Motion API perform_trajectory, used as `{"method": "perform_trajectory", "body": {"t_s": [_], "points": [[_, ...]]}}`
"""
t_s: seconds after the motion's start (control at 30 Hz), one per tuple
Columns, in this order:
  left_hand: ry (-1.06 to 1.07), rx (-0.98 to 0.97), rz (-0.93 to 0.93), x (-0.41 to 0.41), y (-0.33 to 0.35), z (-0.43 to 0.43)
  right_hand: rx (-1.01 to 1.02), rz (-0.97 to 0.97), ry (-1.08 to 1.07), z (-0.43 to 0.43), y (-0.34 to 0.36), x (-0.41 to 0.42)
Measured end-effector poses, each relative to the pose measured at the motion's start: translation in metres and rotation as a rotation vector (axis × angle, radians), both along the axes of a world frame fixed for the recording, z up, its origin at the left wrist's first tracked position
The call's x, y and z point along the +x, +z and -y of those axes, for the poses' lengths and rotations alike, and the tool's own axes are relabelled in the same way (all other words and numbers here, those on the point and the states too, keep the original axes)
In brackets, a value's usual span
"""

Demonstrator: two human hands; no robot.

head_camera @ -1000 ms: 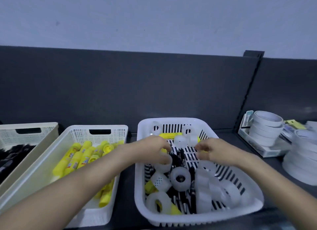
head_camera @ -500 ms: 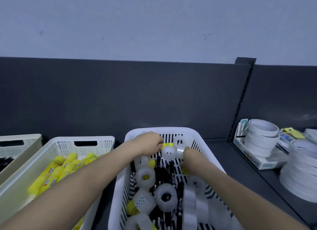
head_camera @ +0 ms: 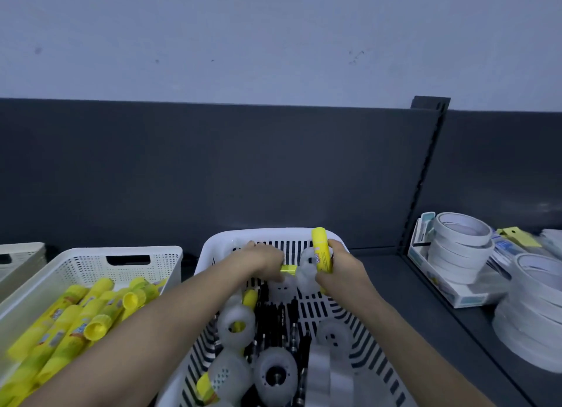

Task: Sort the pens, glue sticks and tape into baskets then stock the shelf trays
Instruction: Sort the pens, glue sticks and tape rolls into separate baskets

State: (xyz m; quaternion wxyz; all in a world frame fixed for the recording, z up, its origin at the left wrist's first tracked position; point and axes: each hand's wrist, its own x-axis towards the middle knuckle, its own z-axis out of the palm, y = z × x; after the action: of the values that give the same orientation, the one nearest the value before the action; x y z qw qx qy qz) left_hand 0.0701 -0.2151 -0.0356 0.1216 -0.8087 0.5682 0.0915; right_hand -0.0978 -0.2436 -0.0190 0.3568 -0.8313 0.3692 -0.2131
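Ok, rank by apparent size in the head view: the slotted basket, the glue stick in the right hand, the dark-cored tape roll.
1. slotted basket, plainly largest.
2. dark-cored tape roll.
3. glue stick in the right hand.
The last two look close and the roll is nearer the camera: order unsure.

No text is legible; the label print on the glue sticks (head_camera: 76, 321) is blurred.
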Motion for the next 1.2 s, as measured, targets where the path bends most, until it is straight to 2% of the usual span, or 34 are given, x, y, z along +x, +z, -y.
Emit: {"method": "perform_trajectory", "body": {"t_s": [0.17,0.47,0.67,0.77,0.9,1.0,1.2], "points": [[0.016,-0.066,-0.167,0.002,0.003,-0.003,0.014,0.019,-0.004,-0.001,0.003,0.0],[0.065,-0.541,-0.61,0.007,0.034,-0.045,0.007,0.106,-0.01,-0.013,0.011,-0.002],[0.136,-0.654,-0.78,0.024,0.06,-0.104,0.051,0.223,0.067,-0.041,0.036,0.026],[0.209,-0.635,-0.808,0.033,0.07,-0.136,0.04,0.244,0.143,-0.062,0.05,0.049],[0.479,-0.691,-0.776,0.064,0.079,-0.188,0.112,0.182,0.322,-0.097,0.058,0.078],[0.558,-0.687,-0.659,0.09,0.073,-0.227,0.202,0.109,0.427,-0.124,0.056,0.098],[0.611,-0.65,-0.449,0.115,0.056,-0.271,0.316,-0.001,0.502,-0.158,0.047,0.137]]}}
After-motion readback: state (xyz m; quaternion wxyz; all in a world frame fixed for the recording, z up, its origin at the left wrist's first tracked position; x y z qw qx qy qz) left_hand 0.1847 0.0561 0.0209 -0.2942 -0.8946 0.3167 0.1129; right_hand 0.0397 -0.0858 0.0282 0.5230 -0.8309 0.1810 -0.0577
